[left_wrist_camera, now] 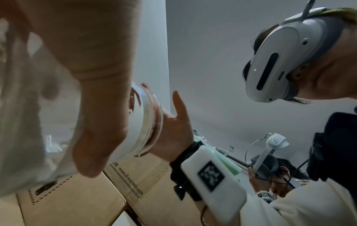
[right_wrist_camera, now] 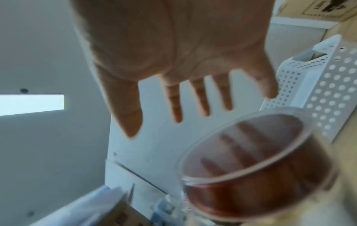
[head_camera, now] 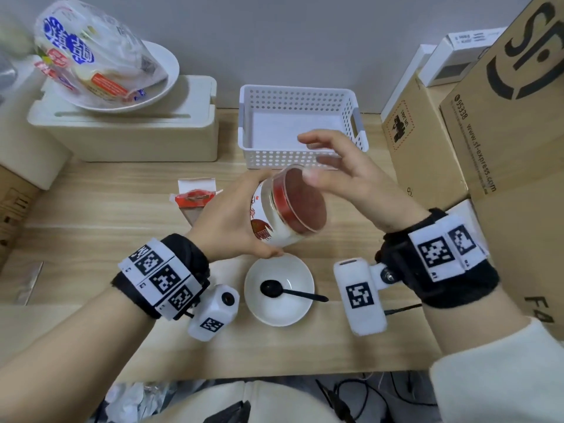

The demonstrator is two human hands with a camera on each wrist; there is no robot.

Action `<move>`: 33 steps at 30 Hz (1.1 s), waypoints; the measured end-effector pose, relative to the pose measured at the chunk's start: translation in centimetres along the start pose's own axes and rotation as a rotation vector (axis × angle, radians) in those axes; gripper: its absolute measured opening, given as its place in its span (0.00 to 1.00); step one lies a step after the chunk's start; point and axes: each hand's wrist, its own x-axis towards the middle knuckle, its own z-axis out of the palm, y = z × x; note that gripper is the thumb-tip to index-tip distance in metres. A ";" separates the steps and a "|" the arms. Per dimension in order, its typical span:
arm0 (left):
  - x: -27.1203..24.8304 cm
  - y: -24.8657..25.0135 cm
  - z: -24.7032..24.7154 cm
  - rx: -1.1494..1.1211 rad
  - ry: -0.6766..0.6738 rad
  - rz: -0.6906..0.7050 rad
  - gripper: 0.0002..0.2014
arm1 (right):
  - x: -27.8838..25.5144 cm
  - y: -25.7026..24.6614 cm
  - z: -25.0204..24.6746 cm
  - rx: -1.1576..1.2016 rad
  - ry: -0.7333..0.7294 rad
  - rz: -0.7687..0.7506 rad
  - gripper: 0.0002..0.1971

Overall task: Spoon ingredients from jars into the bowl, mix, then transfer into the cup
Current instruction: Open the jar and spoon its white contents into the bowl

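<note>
Holding things in size order: cardboard boxes (head_camera: 476, 123) stacked far right, well apart from the work, prob. just storage. Wooden surface (head_camera: 122, 227) carries the rest. Cream box (head_camera: 128, 129) far left w/ a plate (head_camera: 158, 87) and a bagged packet (head_camera: 91, 62) on top, parked out of the way. White perforated basket (head_camera: 299, 123) sits far centre, only a paper liner visible inside.

Jar (head_camera: 283, 209) is up off the surface, above and just beyond the bowl, tilted so its clear lid (head_camera: 300, 199) faces the right hand, which I judge is to present the lid for twisting off. Left hand (head_camera: 235, 221) wraps the jar body, fingers curled round it from the left, thumb on the near side. Right hand (head_camera: 345, 175) hovers just at the lid, fingers spread wide and lightly bent, holding nothing; contact w/ the lid can't be told, the hand is blurred.

White bowl (head_camera: 279, 294) sits near centre, betw. the two wrists, close under the jar so spooning is a short trip. Black spoon (head_camera: 290, 291) rests in it, scoop on the bowl floor, handle over the right rim, easy for the right hand. Small red sachet (head_camera: 195, 195) lies left of the jar. No cup in view.
</note>
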 end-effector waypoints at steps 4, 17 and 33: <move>-0.3 -0.1 0.1 0.005 0.010 0.020 0.54 | 0.6 0.5 1.4 -0.631 -0.094 0.110 0.37; -1.4 -0.7 -0.1 -0.260 -0.136 -0.005 0.44 | 0.0 0.3 1.3 -0.627 -0.379 -0.430 0.38; -0.9 -0.4 0.7 -0.136 -0.052 0.029 0.52 | -0.7 0.0 0.9 -0.378 -0.269 0.045 0.44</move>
